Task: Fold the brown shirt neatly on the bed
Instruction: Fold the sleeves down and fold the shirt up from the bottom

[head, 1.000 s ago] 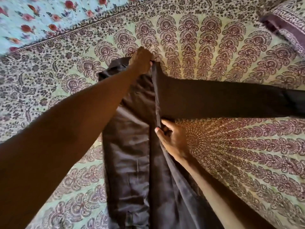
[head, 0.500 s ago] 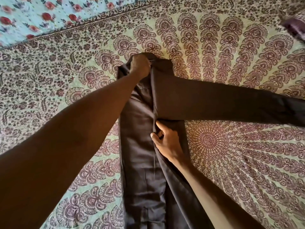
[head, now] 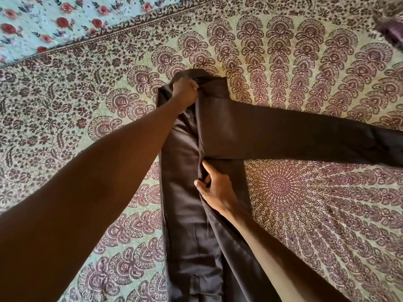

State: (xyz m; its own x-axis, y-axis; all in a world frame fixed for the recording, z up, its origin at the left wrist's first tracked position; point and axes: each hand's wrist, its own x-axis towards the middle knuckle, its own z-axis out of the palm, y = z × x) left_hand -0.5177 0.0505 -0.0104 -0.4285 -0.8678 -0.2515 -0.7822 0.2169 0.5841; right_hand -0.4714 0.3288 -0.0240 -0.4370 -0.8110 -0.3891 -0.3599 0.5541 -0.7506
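Lying lengthwise on one patterned bed (head: pixel 305 192), one brown shirt (head: pixel 185 214), one sleeve (head: pixel 294 136) stretched right, two hands, left hand (head: pixel 185 89) gripping collar end, right hand (head: pixel 216 190) pinching centre fold

Mandala-print bedspread (head: pixel 305 192); floral sheet (head: pixel 43 22) far left; purple pillow (head: pixel 392 33) far right.
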